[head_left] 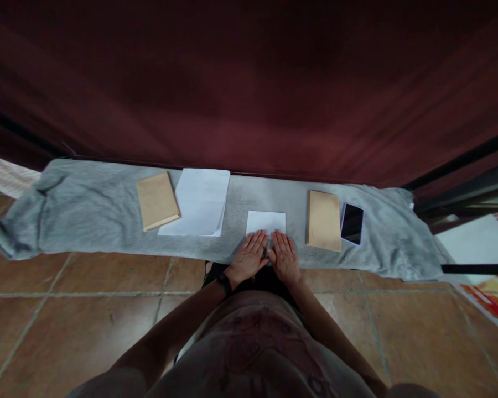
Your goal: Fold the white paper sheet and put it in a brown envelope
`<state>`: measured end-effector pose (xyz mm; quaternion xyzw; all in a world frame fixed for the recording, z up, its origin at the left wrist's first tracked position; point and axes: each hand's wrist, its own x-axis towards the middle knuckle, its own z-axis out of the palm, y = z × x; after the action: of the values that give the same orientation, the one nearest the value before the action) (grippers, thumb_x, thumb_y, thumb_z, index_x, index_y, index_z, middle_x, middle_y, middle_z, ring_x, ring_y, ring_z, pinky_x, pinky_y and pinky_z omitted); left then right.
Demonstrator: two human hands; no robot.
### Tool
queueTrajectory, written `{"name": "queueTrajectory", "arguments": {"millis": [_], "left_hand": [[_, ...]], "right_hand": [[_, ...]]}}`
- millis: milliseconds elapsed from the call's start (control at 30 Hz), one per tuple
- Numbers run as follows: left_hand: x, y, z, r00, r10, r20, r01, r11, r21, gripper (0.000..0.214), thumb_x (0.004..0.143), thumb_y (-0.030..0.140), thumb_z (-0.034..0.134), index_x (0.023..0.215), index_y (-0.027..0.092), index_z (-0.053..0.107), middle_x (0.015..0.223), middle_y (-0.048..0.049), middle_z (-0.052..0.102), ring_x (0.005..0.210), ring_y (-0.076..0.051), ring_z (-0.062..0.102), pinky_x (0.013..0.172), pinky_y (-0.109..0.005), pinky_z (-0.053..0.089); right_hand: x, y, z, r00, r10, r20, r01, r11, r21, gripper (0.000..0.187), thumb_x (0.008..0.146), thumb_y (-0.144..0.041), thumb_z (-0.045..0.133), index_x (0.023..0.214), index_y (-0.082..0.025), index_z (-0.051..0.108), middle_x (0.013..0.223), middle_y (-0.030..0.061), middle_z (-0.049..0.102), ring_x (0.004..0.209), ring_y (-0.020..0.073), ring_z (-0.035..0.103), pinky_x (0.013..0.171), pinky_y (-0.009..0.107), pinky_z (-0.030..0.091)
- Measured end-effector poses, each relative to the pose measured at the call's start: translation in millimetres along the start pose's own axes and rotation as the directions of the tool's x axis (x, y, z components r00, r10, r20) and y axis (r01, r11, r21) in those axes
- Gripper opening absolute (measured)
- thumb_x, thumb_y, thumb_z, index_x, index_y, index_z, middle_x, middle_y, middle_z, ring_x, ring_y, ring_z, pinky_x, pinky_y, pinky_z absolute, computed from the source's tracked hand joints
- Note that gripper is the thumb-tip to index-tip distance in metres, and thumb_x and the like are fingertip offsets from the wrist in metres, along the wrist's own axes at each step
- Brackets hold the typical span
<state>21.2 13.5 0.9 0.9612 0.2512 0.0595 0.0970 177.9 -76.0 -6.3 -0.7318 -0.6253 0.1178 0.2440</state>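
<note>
A small white sheet of paper [266,220] lies on the grey cloth in front of me, perhaps folded; I cannot tell. My left hand [250,257] rests flat with its fingertips on the paper's near left part, fingers stretched forward. Beside it, my right hand [285,258] presses flat on the near right part. The two thumbs come close together at the near edge. Both hands hide that edge of the paper.
Grey cloth [95,215] covers a long narrow surface against a dark red panel [249,138]. To the left, a brown packet [157,202] overlaps a stack of white paper [203,199]. A second brown packet [324,220] and a phone [352,224] lie to the right.
</note>
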Motion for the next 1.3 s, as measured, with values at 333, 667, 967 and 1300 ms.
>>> {"name": "queueTrajectory", "arguments": {"millis": [333, 667, 967, 1300], "left_hand": [[-12, -11, 1.8, 0.994, -0.096, -0.042, 0.099, 0.993, 0.07, 0.073, 0.099, 0.052, 0.045, 0.156, 0.008, 0.031, 0.163, -0.0176, 0.029, 0.154, -0.027, 0.022, 0.126, -0.045, 0.021], [-22, -15, 0.5, 0.964, -0.235, -0.124, 0.248, 0.963, 0.104, 0.072, 0.101, 0.05, 0.039, 0.155, 0.002, 0.032, 0.161, -0.0207, 0.031, 0.153, -0.029, 0.023, 0.126, -0.047, 0.023], [-20, -10, 4.1, 0.925, -0.315, -0.212, 0.334, 0.941, 0.06, 0.067, 0.102, 0.046, 0.038, 0.155, 0.006, 0.034, 0.158, -0.0204, 0.039, 0.15, -0.029, 0.032, 0.123, -0.05, 0.027], [6, 9, 6.2, 0.931, -0.26, -0.257, 0.274, 0.961, 0.02, 0.06, 0.103, 0.032, 0.034, 0.156, 0.004, 0.029, 0.161, -0.0189, 0.034, 0.152, -0.026, 0.026, 0.125, -0.047, 0.027]], "right_hand": [[-6, 9, 2, 0.993, -0.048, -0.107, 0.018, 0.965, -0.263, 0.058, 0.107, -0.04, 0.035, 0.155, -0.007, 0.034, 0.159, 0.0181, 0.039, 0.149, 0.0284, 0.033, 0.122, 0.05, 0.028], [-11, 14, 5, 0.988, -0.021, -0.153, -0.033, 0.939, -0.342, 0.06, 0.108, -0.041, 0.031, 0.157, -0.007, 0.03, 0.158, 0.0203, 0.039, 0.146, 0.0291, 0.038, 0.119, 0.049, 0.031], [-12, 19, 11, 0.977, -0.051, -0.207, -0.025, 0.937, -0.35, 0.06, 0.108, -0.041, 0.032, 0.157, -0.007, 0.029, 0.157, 0.021, 0.041, 0.146, 0.0292, 0.037, 0.119, 0.051, 0.03], [0, 16, 6, 0.984, 0.001, -0.176, -0.039, 0.977, -0.21, 0.058, 0.109, -0.04, 0.023, 0.158, -0.01, 0.029, 0.159, 0.0161, 0.04, 0.15, 0.0248, 0.031, 0.12, 0.049, 0.03]]}}
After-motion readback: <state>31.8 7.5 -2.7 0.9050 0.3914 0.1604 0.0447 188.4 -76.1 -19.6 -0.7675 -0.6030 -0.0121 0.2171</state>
